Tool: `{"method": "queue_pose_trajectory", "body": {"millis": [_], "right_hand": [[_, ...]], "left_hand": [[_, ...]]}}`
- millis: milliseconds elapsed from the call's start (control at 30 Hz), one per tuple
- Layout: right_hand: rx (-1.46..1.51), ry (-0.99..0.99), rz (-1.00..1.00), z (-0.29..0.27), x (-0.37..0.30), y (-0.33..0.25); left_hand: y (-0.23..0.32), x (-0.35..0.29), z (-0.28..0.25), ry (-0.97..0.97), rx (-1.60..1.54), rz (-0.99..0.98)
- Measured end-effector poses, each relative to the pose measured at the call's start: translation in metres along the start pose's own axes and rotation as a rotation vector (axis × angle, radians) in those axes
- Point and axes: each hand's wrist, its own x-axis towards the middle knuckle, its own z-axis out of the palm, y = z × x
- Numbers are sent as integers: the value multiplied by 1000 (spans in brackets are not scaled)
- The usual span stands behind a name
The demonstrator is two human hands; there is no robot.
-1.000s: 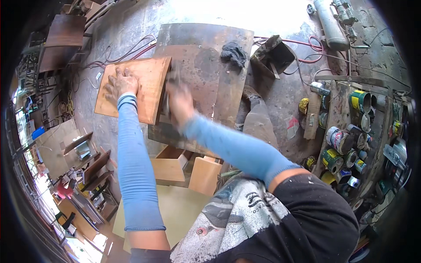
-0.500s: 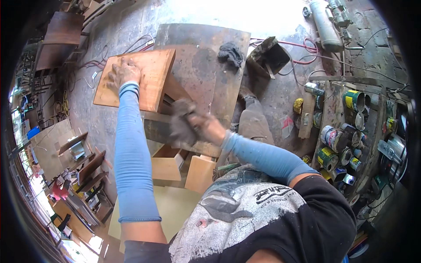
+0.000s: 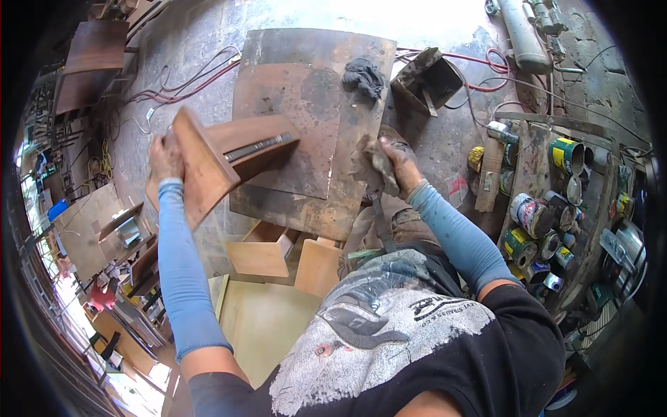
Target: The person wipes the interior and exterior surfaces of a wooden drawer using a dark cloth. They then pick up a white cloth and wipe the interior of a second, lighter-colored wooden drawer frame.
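At the left, my left hand [image 3: 165, 158] grips the outer edge of a wooden drawer [image 3: 207, 170]. The drawer is tilted, its front panel toward my hand and its box reaching over the stained work board [image 3: 278, 90]. A dark metal slide [image 3: 260, 147] runs along the drawer's side. My right hand [image 3: 403, 167] is closed around a crumpled grey-brown rag [image 3: 372, 163], held near the board's right edge and apart from the drawer. A second, dark rag [image 3: 364, 78] lies bunched on the far right part of the board.
A grimy open container [image 3: 427, 82] stands right of the board. More drawers [image 3: 258, 257] sit nearer me, beside a pale panel [image 3: 264, 313]. Paint cans [image 3: 531, 214] crowd a rack at right. Red hoses [image 3: 187, 89] cross the floor, and a grey cylinder [image 3: 521, 38] lies far right.
The drawer has tilted and turned, showing its side and slide. My left hand moved from its front face to the edge. My right hand moved right with the rag, away from the drawer.
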Motion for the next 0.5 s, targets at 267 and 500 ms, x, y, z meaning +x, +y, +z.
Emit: {"method": "queue_pose_trajectory", "body": {"millis": [267,500], "right_hand": [[-872,-130,-845,132,85,41],[-817,-242,-1248,241,149,122]], "left_hand": [[-30,-36,-30,176,37,-420],[-33,-81,-32,206,-51,-389]]}}
